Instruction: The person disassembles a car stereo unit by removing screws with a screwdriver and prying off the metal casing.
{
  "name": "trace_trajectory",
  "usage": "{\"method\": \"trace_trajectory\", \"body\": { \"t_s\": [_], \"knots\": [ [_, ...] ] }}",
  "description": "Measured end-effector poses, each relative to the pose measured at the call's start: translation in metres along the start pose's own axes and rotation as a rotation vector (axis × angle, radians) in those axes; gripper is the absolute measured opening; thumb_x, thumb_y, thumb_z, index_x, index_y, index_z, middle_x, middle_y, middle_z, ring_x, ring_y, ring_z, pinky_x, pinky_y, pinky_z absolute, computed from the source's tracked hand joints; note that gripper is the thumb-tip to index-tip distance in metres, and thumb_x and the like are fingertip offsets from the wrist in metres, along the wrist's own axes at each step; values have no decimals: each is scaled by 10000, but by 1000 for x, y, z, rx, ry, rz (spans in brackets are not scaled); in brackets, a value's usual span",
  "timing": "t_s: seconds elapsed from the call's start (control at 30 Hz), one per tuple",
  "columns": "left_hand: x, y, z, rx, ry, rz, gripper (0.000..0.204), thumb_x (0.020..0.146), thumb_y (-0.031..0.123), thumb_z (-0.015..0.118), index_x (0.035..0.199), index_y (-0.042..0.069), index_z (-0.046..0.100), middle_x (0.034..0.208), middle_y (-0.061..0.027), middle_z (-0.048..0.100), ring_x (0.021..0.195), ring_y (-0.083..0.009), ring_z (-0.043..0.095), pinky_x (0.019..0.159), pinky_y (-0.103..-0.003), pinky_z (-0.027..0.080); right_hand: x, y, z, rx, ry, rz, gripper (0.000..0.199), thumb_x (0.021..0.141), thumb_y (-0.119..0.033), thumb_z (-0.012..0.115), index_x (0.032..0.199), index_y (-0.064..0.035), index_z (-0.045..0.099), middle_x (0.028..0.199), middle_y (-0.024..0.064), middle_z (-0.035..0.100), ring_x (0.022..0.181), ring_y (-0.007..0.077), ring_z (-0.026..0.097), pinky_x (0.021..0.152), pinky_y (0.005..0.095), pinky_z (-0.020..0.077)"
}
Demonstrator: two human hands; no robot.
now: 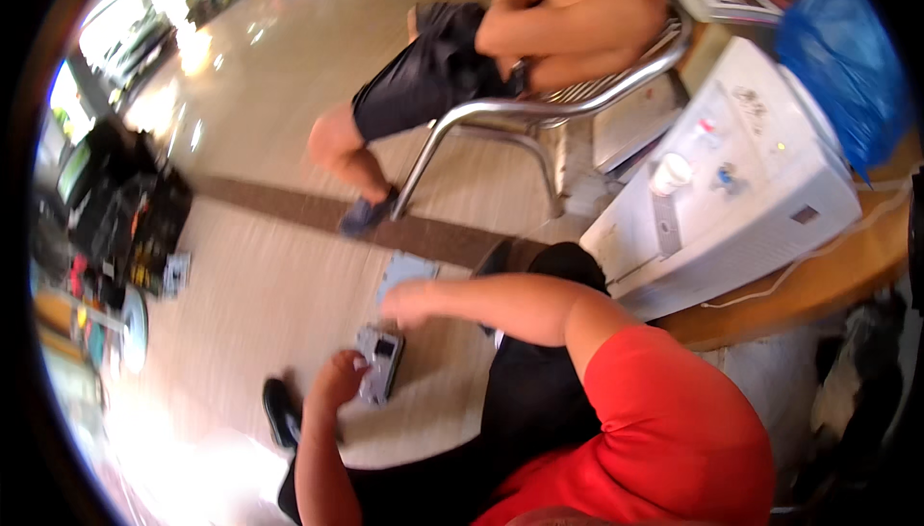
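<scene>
A grey, box-shaped metal device (383,358) with a dark square opening near one end is low over the tiled floor between my knees. My left hand (337,380) is curled at its left edge, with thumb and fingertips against it. Whether the device rests on the floor or is held just above it, I cannot tell. Farther away lies a flat, pale blue-grey panel (411,266). My right hand (409,304) is over the panel's near end, just beyond the device. Motion smears its fingers, so what it touches or holds is unclear.
Ahead, a person in dark shorts (423,78) sits on a metal-framed chair (539,107). To my right, a white appliance (731,189) carrying a small cup (671,174) lies on a wooden table (818,281), beside a blue plastic bag (842,54). Dark boxes and clutter (135,208) line the left.
</scene>
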State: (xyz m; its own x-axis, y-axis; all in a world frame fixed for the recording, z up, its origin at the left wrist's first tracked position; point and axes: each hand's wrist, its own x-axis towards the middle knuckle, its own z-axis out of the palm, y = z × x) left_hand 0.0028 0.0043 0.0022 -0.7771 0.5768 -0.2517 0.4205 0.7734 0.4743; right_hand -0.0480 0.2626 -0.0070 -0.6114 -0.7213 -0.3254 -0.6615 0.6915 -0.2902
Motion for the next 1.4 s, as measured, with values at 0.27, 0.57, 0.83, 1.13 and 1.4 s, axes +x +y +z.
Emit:
{"method": "trace_trajectory", "body": {
  "t_s": [0.27,0.57,0.83,1.13,1.4],
  "knots": [
    [-36,51,-68,-139,203,-130,269,885,170,635,1110,24,615,1175,-169,622,1084,-350,589,910,-384,471,-35,86,20,356,285,430,289,808,-145,593,1075,-63,666,1068,202,661,1000,361,633,850,434,508],
    [-23,28,-65,-12,5,-306,378,916,254,587,1225,37,577,1251,-163,591,1153,-336,555,968,-404,442,-1,134,109,272,-22,632,237,779,-144,615,987,-51,681,1026,205,667,1009,345,627,866,413,495],
    [-3,0,-77,-19,-94,-392,391,911,235,590,1251,43,561,1272,-146,579,1173,-325,540,987,-387,430,44,135,202,394,67,761,201,859,-181,559,971,-75,689,1008,183,675,989,355,626,865,413,495],
    [-12,-30,-71,-27,4,-373,341,886,190,626,1182,27,579,1165,-146,603,1083,-330,574,898,-411,466,81,163,238,446,162,788,178,853,-219,647,944,-72,689,973,172,680,947,348,636,815,426,502],
    [-4,-31,-67,-34,-59,-380,350,854,157,659,1165,20,577,1118,-146,586,1065,-335,569,897,-414,457,97,178,254,446,285,785,159,843,-196,658,897,-47,672,916,178,678,911,355,639,794,429,505]
  ]
}}
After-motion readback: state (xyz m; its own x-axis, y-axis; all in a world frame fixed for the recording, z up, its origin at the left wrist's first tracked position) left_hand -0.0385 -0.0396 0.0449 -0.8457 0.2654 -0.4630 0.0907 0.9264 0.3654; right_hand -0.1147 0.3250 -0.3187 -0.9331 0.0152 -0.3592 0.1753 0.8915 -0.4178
